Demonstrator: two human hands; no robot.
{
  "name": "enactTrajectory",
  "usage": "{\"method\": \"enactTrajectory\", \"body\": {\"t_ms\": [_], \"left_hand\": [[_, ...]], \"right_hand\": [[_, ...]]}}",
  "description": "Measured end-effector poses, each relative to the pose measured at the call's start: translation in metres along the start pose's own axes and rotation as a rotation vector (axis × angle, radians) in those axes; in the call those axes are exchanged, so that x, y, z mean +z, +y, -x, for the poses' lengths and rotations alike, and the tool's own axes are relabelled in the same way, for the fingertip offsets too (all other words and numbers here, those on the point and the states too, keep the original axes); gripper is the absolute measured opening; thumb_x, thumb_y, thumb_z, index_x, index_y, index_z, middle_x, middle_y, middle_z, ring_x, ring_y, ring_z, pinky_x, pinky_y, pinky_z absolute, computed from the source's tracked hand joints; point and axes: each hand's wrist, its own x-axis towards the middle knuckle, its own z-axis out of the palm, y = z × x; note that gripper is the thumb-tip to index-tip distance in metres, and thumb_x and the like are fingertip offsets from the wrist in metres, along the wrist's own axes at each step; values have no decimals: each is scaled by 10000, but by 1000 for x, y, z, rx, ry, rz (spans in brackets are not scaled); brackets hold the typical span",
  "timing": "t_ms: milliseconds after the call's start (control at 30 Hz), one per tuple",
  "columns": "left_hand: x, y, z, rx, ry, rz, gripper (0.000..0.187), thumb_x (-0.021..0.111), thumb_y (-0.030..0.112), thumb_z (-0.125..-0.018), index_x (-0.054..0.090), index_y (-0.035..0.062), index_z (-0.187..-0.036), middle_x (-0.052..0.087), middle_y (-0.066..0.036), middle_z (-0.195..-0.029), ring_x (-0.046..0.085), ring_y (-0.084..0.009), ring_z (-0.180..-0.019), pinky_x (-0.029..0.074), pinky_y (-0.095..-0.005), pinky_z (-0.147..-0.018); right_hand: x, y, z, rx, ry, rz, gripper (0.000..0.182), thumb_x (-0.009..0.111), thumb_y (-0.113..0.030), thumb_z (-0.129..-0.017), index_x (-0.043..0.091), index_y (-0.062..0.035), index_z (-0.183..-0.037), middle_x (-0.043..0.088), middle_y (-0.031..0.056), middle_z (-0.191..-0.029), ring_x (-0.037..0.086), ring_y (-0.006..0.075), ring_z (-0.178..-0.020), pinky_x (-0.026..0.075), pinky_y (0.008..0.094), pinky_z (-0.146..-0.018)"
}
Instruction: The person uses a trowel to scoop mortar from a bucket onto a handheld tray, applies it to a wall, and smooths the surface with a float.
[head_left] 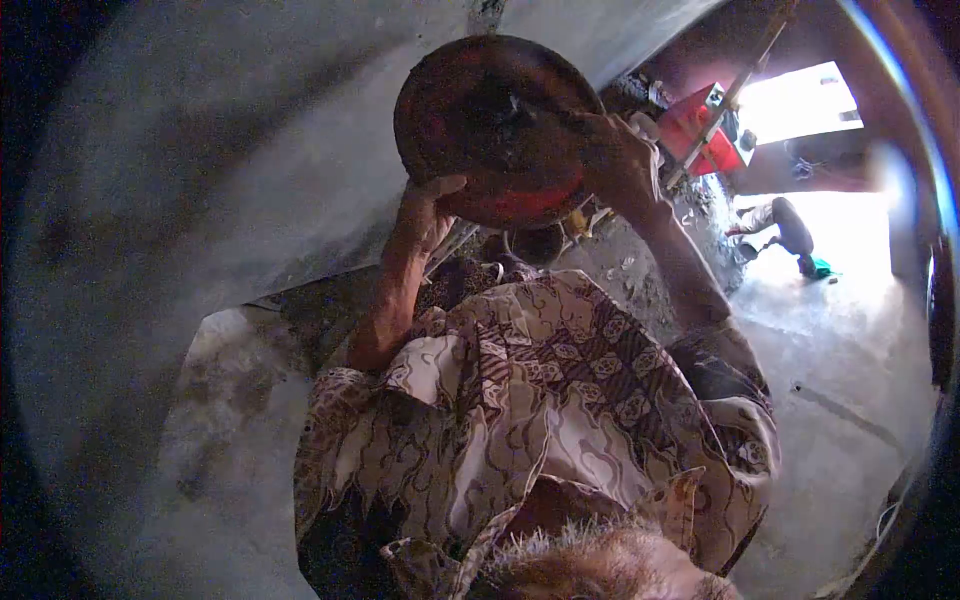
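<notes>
A round, wide basin [535, 205], dark with reddish patches, is held up in front of my body and tilted. My left hand [432, 212] is closed on its lower left rim, thumb over the edge. At the right rim, my right hand [618, 160] also grips the basin; its fingers lie in deep shadow over the edge. The inside of the basin is very dark, with a small pale spot near the middle. What it contains, if anything, I cannot make out.
A pale wall [270, 170] rises close on the left. Cluttered ground [630, 270] lies below the basin. A red box-like object [705, 130] stands behind a slanting pole [730, 95]. Another person [790, 230] bends over near the bright doorway at right.
</notes>
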Motion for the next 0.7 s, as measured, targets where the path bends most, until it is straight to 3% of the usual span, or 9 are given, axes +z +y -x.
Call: {"method": "enactTrajectory", "body": {"t_ms": [133, 200, 233, 367, 433, 533, 633, 667, 700], "left_hand": [[3, 3, -4, -30, -13, -40, 456, 655, 13, -699, 519, 17, -1135, 576, -113, -1083, 565, -286, -1005, 475, -407, -894], [3, -4, -6, 24, -11, -37, 462, 655, 6, -697, 518, 24, -1137, 580, -106, -1067, 563, -275, -1006, 475, -401, -890], [3, -10, -5, 25, -17, -41, 462, 655, 6, -697, 518, 24, -1137, 580, -106, -1067, 563, -275, -1006, 475, -401, -890], [7, -15, 1, 15, -18, 4, 493, 642, -21, -691, 504, 42, -1160, 572, -93, -1077, 562, -272, -1000, 476, -408, -899], [27, -10, 7, -38, -8, 18, 503, 636, -33, -689, 501, 54, -1166, 570, -89, -1080, 561, -273, -1000, 477, -412, -900], [61, -2, 13, 47, 91, -83, 426, 631, -42, -684, 540, 59, -1088, 597, -68, -1042, 602, -248, -919, 539, -359, -784], [51, -4, -5, 31, 60, -51, 414, 617, -44, -693, 528, 63, -1083, 615, -73, -934, 621, -239, -860, 571, -332, -633], [48, -3, -7, 22, 52, -70, 414, 617, -44, -693, 528, 63, -1083, 615, -73, -934, 621, -239, -860, 571, -332, -633], [45, -8, -2, 8, 47, -51, 429, 623, -36, -696, 527, 59, -1103, 599, -77, -992, 602, -249, -922, 540, -375, -753]], "right_hand": [[-6, -7, -9, -130, 255, 102, 323, 681, -155, -718, 605, -91, -1025, 629, 81, -1001, 639, 238, -748, 520, 335, -611], [6, 21, 0, 63, -162, 6, 329, 676, -164, -745, 598, -80, -1054, 634, 93, -992, 644, 246, -763, 527, 349, -632], [3, 24, 0, -41, -64, 54, 355, 677, -167, -741, 584, -59, -1066, 637, 112, -952, 643, 262, -759, 525, 340, -645], [-20, 6, 8, -51, 61, -90, 356, 660, -173, -751, 573, -48, -1072, 640, 133, -903, 641, 272, -756, 518, 336, -662], [-20, 20, 9, 167, -139, -147, 320, 628, -164, -763, 575, -52, -1058, 641, 136, -878, 639, 288, -759, 511, 340, -671], [-34, 31, 15, 111, 94, -297, 310, 599, -133, -763, 568, -52, -1061, 641, 144, -870, 636, 306, -763, 507, 364, -677], [-78, 21, -5, 331, -135, -229, 262, 626, -182, -762, 609, -29, -974, 646, 150, -836, 637, 285, -743, 500, 373, -665], [-84, 21, -5, 427, -249, -192, 251, 639, -207, -761, 629, -25, -933, 648, 148, -818, 636, 271, -729, 497, 371, -654], [-72, 45, 14, 264, -126, -111, 214, 642, -213, -767, 625, -8, -824, 607, 161, -693, 583, 257, -565, 468, 373, -561]]}}
